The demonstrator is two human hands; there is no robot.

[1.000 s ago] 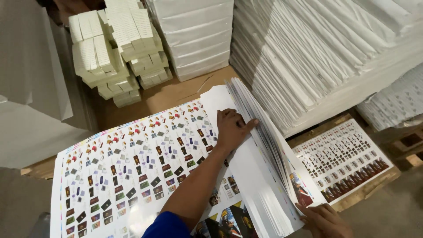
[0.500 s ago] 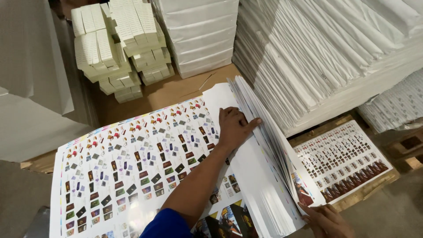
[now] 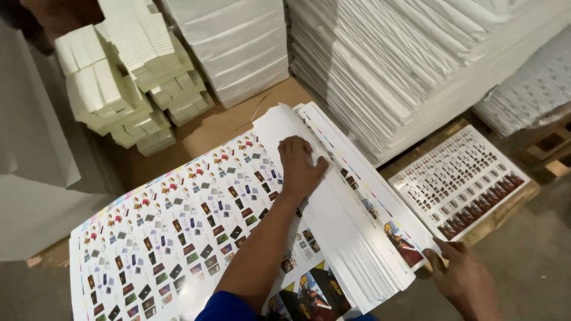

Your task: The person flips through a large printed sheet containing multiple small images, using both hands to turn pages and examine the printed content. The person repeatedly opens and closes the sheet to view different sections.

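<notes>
1. Left hand: centre of frame, palm down, fingers spread flat on the fanned stack of printed sheets; it presses and grips nothing.
2. Right hand: lower right, partly cut off by the frame's bottom edge; fingertips pinch the lower right corner of the fanned stack.
3. Fanned stack: centre to lower right, sheet edges stepped apart; too many to count, lower end cut off.
4. Top printed sheet: one, lower left, covered in small coloured labels too small to make out.
5. Second printed sheet pile: one, right, on a wooden pallet.
6. White paper stacks: upper right, tall, tops cut off.
7. Folded white carton bundles: upper left, count unclear.
</notes>
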